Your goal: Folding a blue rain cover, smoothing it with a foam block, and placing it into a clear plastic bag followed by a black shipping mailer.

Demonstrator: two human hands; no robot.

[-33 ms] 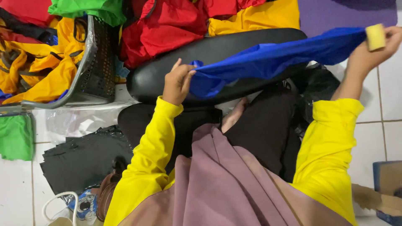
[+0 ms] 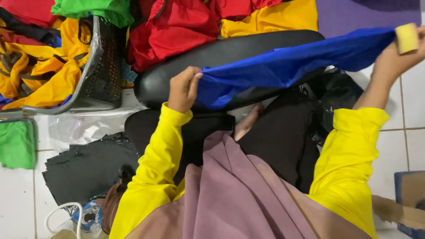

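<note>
While heaps of red, yellow and green fabric are lying crumpled across the top of the view, a smooth, glossy black padded board is stretching long and rounded across the person's lap. Over it a thin, slick blue cloth is hanging taut in soft folds between both hands. Beside the board, a dark perforated plastic basket with a grey rim is leaning, holding more yellow cloth with black straps. On the white tiled floor a flat stack of matte black sheets is lying, and a brown cardboard box is showing at the right edge. The left hand is pinching the blue cloth's near end, fingers closed on it. The right hand is gripping the far end, raised, with a small pale yellow roll sitting against the fingers.
</note>
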